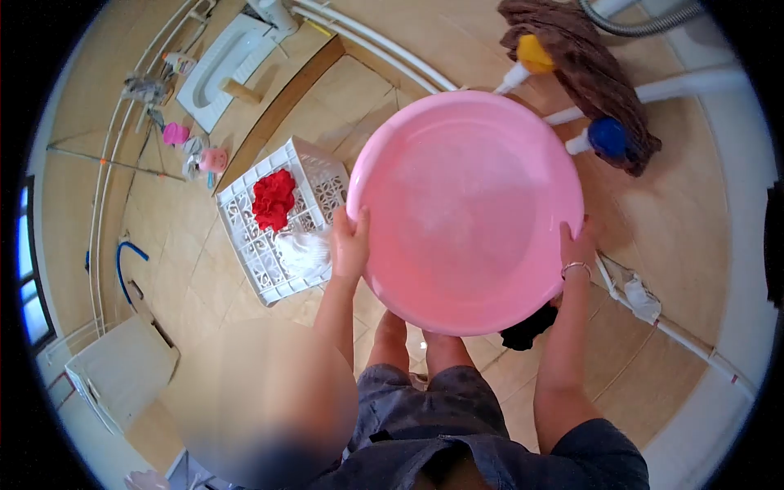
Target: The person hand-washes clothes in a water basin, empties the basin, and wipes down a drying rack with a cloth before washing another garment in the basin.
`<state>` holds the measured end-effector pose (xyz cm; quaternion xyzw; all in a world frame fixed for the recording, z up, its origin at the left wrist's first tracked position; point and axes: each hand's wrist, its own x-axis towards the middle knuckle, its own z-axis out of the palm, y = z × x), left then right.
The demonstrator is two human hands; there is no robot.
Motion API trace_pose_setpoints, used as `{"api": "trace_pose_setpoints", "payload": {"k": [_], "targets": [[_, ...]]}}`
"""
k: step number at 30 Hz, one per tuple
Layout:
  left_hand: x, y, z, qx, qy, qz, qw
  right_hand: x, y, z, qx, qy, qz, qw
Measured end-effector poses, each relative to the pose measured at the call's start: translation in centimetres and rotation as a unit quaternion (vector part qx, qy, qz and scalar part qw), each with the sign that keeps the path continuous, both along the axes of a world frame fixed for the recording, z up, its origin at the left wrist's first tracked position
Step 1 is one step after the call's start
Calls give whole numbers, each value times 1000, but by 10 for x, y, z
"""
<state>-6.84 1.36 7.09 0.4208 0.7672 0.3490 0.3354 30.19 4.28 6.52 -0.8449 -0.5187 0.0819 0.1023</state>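
A large round pink basin (573, 167) is held up in front of my body, above my legs. Cloudy, whitish water (457, 196) seems to lie in it. My left hand (350, 242) is closed on its left rim, thumb on the inner side. At the right rim, my right hand (576, 247), with a bracelet on the wrist, grips the basin; the fingers beneath are hidden. Just left of my left hand stands a white plastic crate (245, 260). On it rest a red cloth (273, 200) and a white cloth (305, 253).
Black cloth-like material (529, 328) shows under the basin's lower right. A squat toilet (222, 69) is on a raised ledge at the upper left. Brown fabric (592, 77) hangs over a pipe by yellow (535, 54) and blue fittings (607, 137). White pipes (686, 343) run along the right wall.
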Motion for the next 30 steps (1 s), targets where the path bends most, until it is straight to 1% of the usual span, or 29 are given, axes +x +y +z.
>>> {"api": "trace_pose_setpoints", "payload": {"k": [1,2,4,6,7,9,10,11,12,13,14,16,17,19,21,23,24,25,26,28,29,30], "targets": [[-1,1,1,-33,-17,8,999,6,-2,-3,-62,100,-34,992],[-4,1,3,-66,-33,19,997,12,-7,-3,-58,102,-40,992],[-6,1,2,-63,-33,15,997,4,-12,15,-35,286,-62,956],[-7,0,5,-17,-91,26,995,16,-32,1,-6,318,-79,945],[-4,-3,13,-16,-87,22,996,11,-45,6,11,345,-97,933],[6,-12,28,-74,-86,6,994,2,-69,43,-7,410,-171,896],[12,-19,32,-74,-85,5,994,25,-92,28,-9,407,-159,899],[19,-28,36,-93,-86,-21,992,48,-115,14,-9,403,-149,903],[26,-35,39,-111,-87,-50,989,48,-130,28,-25,382,-170,908],[33,-43,42,-113,-89,-55,988,47,-144,47,-42,360,-192,912],[39,-53,44,-136,-78,-73,985,48,-160,56,-43,358,-198,912],[49,-78,45,-164,-67,-92,980,54,-193,70,-12,424,-257,869],[54,-88,43,-173,-75,-109,976,60,-207,76,-11,424,-259,868],[62,-109,43,-186,-83,-130,970,70,-237,90,-141,285,-237,918],[69,-130,43,-232,-161,-165,945,66,-262,109,-129,303,-258,908],[73,-156,36,-254,-154,-192,935,69,-297,111,-116,320,-284,896],[76,-170,31,-274,-149,-214,926,85,-321,106,-165,297,-290,895],[78,-179,22,-317,-150,-230,908,88,-334,108,-212,275,-294,891],[80,-186,14,-320,-151,-237,905,91,-343,106,-211,272,-302,889],[83,-196,1,-331,-157,-258,894,87,-337,104,-312,201,-238,898],[84,-199,-12,-331,-156,-262,893,97,-340,92,-311,201,-241,897],[85,-200,-26,-362,-154,-271,879,112,-350,70,-333,198,-219,896]]}}
